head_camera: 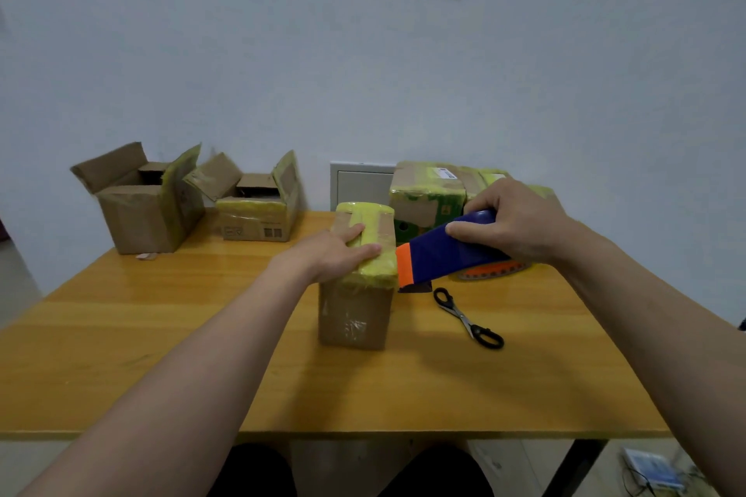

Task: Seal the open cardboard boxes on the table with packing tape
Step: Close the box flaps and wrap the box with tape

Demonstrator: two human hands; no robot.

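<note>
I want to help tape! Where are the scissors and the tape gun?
scissors (460,317): head view, on the silver middle.
tape gun (438,256): head view, on its blue body.

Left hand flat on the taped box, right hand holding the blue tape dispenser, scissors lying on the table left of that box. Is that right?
Not quite: the head view shows the scissors lying on the table right of the box, not left. The left hand does rest flat on the taped box and the right hand does grip the tape dispenser.
</note>
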